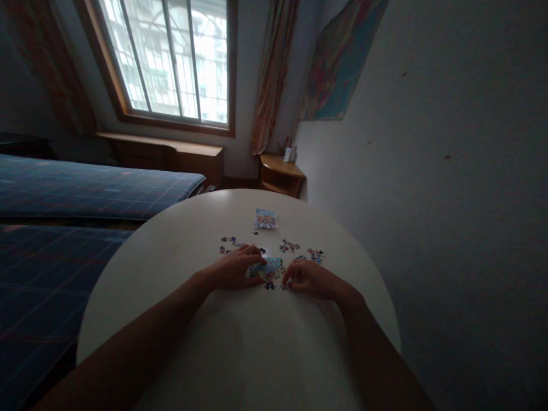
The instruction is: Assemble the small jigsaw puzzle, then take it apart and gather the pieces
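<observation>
A partly joined jigsaw puzzle [273, 266] with a blue-green upper part lies flat on the round white table [240, 337]. My left hand [235, 269] rests at its left side, thumb and fingers apart, with the fingertips over the puzzle's edge. At the lower right of the puzzle, my right hand [310, 278] has its fingers pinched on a small puzzle piece [284, 287] close to the tabletop. Loose puzzle pieces [289, 246] lie beyond the hands, with more pieces [315, 254] further right and others [229, 240] behind my left hand, which partly hides them.
A small picture card or packet [265, 219] lies toward the table's far side. To the left stand beds with dark plaid mattresses [94, 185]. A wooden corner shelf [282, 166] is behind the table, and a pale wall [428, 228] runs along the right.
</observation>
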The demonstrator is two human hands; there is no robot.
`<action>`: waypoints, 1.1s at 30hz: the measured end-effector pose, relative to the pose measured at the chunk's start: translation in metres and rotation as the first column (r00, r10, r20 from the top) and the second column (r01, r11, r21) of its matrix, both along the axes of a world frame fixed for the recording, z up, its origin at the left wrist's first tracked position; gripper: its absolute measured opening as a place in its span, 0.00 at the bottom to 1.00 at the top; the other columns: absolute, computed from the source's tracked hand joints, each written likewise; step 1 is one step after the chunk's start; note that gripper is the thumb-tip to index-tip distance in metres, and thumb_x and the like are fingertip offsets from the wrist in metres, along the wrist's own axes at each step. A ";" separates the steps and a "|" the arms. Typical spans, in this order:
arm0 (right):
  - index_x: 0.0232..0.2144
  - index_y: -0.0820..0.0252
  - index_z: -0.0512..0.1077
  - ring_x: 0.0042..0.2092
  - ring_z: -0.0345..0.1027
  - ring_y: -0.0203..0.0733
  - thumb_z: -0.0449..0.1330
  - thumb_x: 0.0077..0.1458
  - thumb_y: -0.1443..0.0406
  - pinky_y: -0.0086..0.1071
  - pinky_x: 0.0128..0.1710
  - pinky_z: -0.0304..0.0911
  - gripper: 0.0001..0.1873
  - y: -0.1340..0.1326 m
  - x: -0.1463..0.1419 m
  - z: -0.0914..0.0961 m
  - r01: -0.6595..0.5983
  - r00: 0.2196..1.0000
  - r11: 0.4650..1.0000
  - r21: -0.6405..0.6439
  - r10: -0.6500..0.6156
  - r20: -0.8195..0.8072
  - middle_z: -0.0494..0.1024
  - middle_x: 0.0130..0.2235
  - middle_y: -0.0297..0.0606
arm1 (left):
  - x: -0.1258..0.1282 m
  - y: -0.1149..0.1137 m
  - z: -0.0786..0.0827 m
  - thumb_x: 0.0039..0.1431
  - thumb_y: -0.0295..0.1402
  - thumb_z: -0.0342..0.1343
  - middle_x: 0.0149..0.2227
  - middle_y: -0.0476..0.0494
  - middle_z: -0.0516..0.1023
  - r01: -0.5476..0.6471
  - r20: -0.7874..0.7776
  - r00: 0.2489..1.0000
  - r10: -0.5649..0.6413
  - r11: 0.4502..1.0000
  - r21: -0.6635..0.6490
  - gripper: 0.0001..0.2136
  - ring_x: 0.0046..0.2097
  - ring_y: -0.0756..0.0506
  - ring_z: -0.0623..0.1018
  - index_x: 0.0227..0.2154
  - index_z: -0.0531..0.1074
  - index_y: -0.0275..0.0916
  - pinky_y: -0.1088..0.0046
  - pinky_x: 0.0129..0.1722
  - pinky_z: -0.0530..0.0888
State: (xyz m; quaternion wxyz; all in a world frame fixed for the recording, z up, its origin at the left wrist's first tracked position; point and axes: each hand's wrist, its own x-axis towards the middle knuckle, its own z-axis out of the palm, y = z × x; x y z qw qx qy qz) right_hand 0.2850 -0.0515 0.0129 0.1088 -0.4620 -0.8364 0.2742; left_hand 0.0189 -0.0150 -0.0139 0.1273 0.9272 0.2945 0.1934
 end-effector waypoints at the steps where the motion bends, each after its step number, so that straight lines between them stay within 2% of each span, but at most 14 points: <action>1: 0.36 0.55 0.80 0.33 0.65 0.36 0.62 0.48 0.71 0.28 0.35 0.60 0.12 0.000 0.001 0.000 0.009 1.000 1.000 -0.002 -0.009 0.005 0.72 0.33 0.35 | 0.000 0.000 0.000 0.57 0.44 0.59 0.50 0.40 0.70 -0.001 0.000 1.000 0.001 1.000 -0.002 0.19 0.54 0.39 0.70 0.49 0.71 0.44 0.60 0.55 0.67; 7: 0.35 0.57 0.79 0.33 0.66 0.35 0.61 0.48 0.73 0.27 0.35 0.60 0.12 0.000 0.004 0.000 0.029 1.000 0.999 -0.014 -0.029 0.004 0.72 0.34 0.35 | -0.001 0.000 -0.001 0.57 0.44 0.59 0.50 0.41 0.70 0.009 0.011 1.000 -0.009 1.000 -0.003 0.19 0.54 0.39 0.69 0.50 0.71 0.45 0.60 0.55 0.67; 12: 0.38 0.59 0.77 0.35 0.66 0.37 0.65 0.49 0.65 0.29 0.35 0.61 0.11 -0.003 0.002 0.003 0.057 0.998 0.998 -0.021 -0.057 -0.014 0.72 0.34 0.36 | 0.000 0.000 -0.001 0.57 0.44 0.59 0.50 0.41 0.70 0.003 -0.002 1.000 -0.003 1.000 0.001 0.19 0.53 0.39 0.70 0.50 0.71 0.45 0.60 0.54 0.68; 20: 0.35 0.57 0.78 0.36 0.66 0.37 0.63 0.50 0.66 0.29 0.38 0.61 0.07 -0.004 -0.005 0.003 -0.013 1.000 1.000 -0.016 0.013 0.016 0.73 0.38 0.37 | 0.000 -0.004 0.004 0.57 0.43 0.59 0.50 0.41 0.71 0.001 -0.007 1.000 -0.001 1.000 0.013 0.18 0.53 0.39 0.70 0.49 0.71 0.44 0.60 0.54 0.68; 27: 0.37 0.60 0.76 0.37 0.66 0.39 0.69 0.46 0.61 0.30 0.37 0.60 0.15 -0.005 -0.006 0.004 0.094 0.994 0.995 -0.020 -0.093 0.049 0.74 0.37 0.38 | 0.000 -0.003 0.002 0.58 0.44 0.58 0.51 0.41 0.70 -0.001 -0.018 1.000 0.001 1.000 0.008 0.19 0.54 0.39 0.69 0.50 0.71 0.44 0.60 0.55 0.67; 33: 0.32 0.60 0.77 0.36 0.67 0.38 0.68 0.48 0.61 0.30 0.36 0.59 0.09 -0.004 -0.005 0.005 0.078 0.995 0.997 -0.024 -0.076 0.064 0.74 0.35 0.37 | -0.001 -0.001 0.000 0.58 0.45 0.58 0.51 0.40 0.70 -0.007 -0.014 1.000 0.007 1.000 0.011 0.19 0.54 0.39 0.69 0.50 0.71 0.44 0.60 0.55 0.67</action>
